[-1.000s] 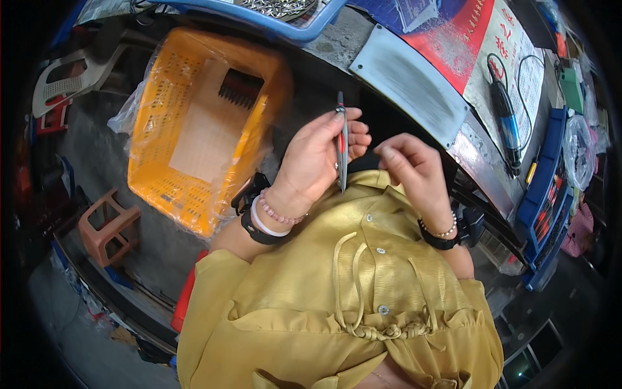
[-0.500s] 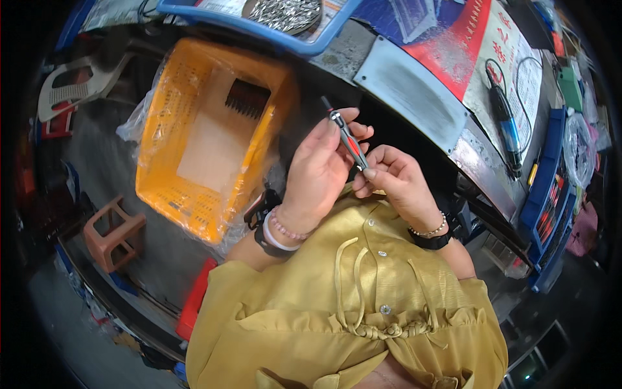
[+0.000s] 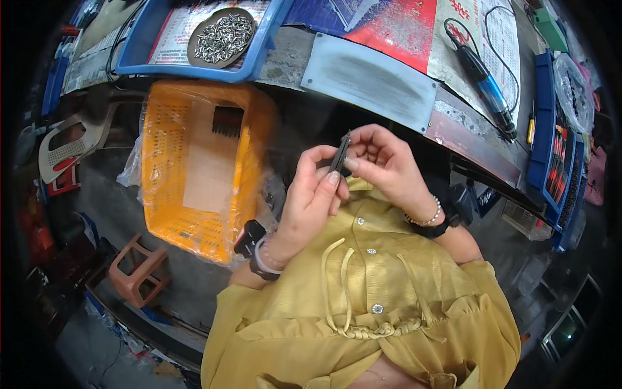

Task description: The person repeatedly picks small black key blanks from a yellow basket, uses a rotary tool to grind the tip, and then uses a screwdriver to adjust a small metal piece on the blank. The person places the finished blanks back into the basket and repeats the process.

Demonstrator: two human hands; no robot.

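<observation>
A slim, dark, pen-sized tool (image 3: 339, 157) is held tilted upright in front of my chest. The fingers and thumb of my left hand (image 3: 308, 201) close around its lower end. My right hand (image 3: 387, 165) pinches it near its upper end, thumb against its side. Its dark, narrow side faces up, and my fingers cover parts of it, so its exact kind is unclear. Left of my hands stands an orange plastic crate (image 3: 249, 168) with a clear plastic liner. Inside it, a row of black pieces (image 3: 227, 121) lies on a tan sheet (image 3: 210, 165).
On the bench ahead are a blue tray (image 3: 259, 61) with a dish of small metal pins (image 3: 223, 39), a pale metal plate (image 3: 369, 81) and a corded electric screwdriver (image 3: 483, 84). Blue parts bins (image 3: 541, 149) stand at the right, a brown stool (image 3: 138, 272) at the lower left.
The tool has been turned in my hands: its red-and-silver face showed before, its dark side shows now. My right hand has moved up along it. The whole view has shifted.
</observation>
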